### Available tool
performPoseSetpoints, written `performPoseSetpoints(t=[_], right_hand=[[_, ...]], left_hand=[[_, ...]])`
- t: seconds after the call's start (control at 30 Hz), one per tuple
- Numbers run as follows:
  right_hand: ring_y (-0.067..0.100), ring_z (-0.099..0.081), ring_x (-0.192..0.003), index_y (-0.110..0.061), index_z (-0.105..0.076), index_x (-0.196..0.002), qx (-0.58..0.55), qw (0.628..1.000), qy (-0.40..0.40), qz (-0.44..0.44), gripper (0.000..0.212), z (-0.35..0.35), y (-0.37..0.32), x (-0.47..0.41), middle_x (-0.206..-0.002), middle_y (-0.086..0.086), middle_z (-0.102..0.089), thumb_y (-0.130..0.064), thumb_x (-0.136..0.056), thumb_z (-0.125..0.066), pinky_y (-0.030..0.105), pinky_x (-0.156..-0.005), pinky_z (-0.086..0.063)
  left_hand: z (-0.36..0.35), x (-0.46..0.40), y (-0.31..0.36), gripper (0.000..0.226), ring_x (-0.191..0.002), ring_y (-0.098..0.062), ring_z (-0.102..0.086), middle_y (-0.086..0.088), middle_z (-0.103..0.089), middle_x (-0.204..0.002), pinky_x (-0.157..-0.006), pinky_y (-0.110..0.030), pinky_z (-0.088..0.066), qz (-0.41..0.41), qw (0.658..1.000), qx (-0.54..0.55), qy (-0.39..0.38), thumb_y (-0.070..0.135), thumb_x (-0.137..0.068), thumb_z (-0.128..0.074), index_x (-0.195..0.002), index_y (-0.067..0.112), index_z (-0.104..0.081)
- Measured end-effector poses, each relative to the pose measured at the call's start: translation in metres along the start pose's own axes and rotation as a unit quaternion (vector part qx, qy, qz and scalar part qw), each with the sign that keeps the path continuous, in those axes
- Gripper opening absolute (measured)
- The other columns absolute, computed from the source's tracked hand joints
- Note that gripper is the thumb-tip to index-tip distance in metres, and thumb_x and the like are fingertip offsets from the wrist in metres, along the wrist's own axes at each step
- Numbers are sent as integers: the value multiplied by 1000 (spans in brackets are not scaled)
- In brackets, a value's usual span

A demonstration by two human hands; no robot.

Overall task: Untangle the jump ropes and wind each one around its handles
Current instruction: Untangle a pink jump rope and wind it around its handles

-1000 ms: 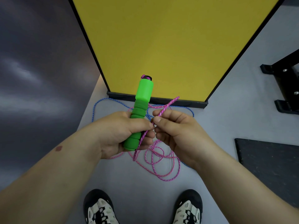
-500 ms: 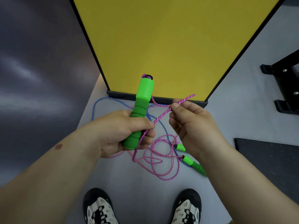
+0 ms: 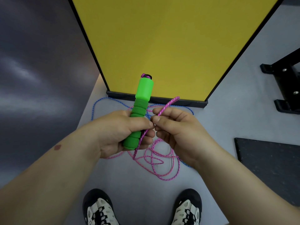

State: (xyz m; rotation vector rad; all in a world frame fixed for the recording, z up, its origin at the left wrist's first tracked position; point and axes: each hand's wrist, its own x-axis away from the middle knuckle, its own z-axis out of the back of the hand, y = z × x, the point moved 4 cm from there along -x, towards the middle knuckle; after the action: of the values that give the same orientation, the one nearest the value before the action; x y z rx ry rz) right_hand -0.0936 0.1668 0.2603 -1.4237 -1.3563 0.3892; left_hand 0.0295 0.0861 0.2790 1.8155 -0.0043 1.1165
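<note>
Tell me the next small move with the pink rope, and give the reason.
Probably carry the pinched pink rope around the green handle for a turn. The left hand grips that handle upright, the right hand pinches the rope beside it, and loose pink loops lie on the floor.

In my left hand (image 3: 123, 132), a green handle (image 3: 140, 111): smooth plastic cap above ribbed, matt foam. My right hand (image 3: 177, 132) pinches woven pink rope (image 3: 167, 105); blue braided rope (image 3: 103, 101) lies on smooth grey floor (image 3: 227, 124).

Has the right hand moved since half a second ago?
Yes. The right hand, pinching the pink rope, came back left toward the green handle, away from the black mat.
</note>
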Motion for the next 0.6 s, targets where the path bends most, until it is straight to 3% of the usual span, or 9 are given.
performPoseSetpoints(t=[0.13, 0.37, 0.47, 0.6], right_hand=[[11, -59, -63, -9, -72, -104, -25, 998, 58, 16, 17, 9, -4, -4, -75, 2, -65, -1, -90, -68, 20, -60, -52], [11, -60, -67, -8, -72, -102, -79, 987, 134, 44, 13, 29, -17, -8, -81, 4, -64, -3, -91, -67, 20, -64, -54], [11, -60, -66, -9, -72, -103, -83, 988, 126, 30, 13, 27, -15, -8, -82, 3, -66, -6, -92, -67, 20, -63, -54], [9, -60, -63, -7, -70, -108, -47, 998, 49, -12, 17, 11, -5, -3, -78, 4, -65, -5, -92, -66, 19, -60, -53]], left_hand=[[0, 0, -1, 9, -63, -18, -65, -11, -69, -78, -70, -34, -59, 1, 1000, -4, -6, 12, -92, -68, -97, 5, -66], [-1, 0, -1, 10, -63, -18, -66, -11, -70, -78, -65, -30, -58, -2, 1000, -6, -12, 12, -93, -67, -97, 3, -66], [0, -1, 0, 11, -64, -19, -66, -11, -70, -79, -66, -31, -58, -3, 1000, -7, -11, 13, -92, -68, -98, 3, -66], [0, -2, -1, 10, -64, -18, -66, -11, -70, -79, -66, -31, -57, -4, 1000, -6, -10, 13, -93, -68, -96, 4, -67]])
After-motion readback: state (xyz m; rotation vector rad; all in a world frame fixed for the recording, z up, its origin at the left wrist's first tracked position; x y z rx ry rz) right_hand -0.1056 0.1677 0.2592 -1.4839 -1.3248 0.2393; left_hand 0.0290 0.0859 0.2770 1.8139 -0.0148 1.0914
